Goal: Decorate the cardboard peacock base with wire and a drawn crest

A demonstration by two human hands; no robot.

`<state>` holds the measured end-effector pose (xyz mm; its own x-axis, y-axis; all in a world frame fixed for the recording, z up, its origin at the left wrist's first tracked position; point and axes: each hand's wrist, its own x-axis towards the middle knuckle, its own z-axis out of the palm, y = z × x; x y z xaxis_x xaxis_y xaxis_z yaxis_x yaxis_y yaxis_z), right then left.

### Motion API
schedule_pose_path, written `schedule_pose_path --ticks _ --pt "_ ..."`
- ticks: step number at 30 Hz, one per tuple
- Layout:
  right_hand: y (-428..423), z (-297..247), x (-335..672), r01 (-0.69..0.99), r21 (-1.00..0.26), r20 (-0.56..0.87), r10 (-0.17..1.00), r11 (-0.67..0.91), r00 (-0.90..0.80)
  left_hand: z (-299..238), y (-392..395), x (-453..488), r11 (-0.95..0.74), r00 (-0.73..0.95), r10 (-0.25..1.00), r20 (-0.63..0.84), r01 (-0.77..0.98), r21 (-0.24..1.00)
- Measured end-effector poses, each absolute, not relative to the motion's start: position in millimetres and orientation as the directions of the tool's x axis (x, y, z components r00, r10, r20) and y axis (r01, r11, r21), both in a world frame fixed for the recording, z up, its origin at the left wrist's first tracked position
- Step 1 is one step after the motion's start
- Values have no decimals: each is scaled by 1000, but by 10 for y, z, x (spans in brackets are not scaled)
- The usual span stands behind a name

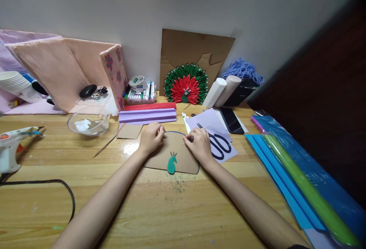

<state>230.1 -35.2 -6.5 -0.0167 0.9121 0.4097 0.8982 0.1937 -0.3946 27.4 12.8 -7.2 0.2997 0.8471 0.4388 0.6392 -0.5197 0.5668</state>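
A half-round piece of brown cardboard with a blue line along its curved edge lies flat on the wooden table. Near its straight edge sits a green bird-shaped cutout with a small crest. My left hand rests at the cardboard's upper left, fingers curled together; what they hold, if anything, is hidden. Over the upper right part, my right hand is closed in a pinch, with its contents too small to make out. Tiny pale specks lie on the cardboard between the hands. Beside my right hand are black-handled scissors on purple paper.
A finished red and green peacock leans against a cardboard sheet. At left are a glue gun with its cord and a clear bowl. Folded crepe paper, a phone and blue wrapped sheets surround the work area.
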Motion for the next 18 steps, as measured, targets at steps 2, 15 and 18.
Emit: schedule_pose_path --ticks 2,15,18 --pt "-346 -66 2313 904 -390 399 917 177 -7 -74 125 276 -520 297 847 441 636 570" --pt "-241 17 2556 863 -433 268 951 262 -155 -60 117 274 -525 298 844 445 629 574" --pt "-244 52 2564 863 -405 256 943 303 -212 -59 118 277 -523 298 846 443 627 577"
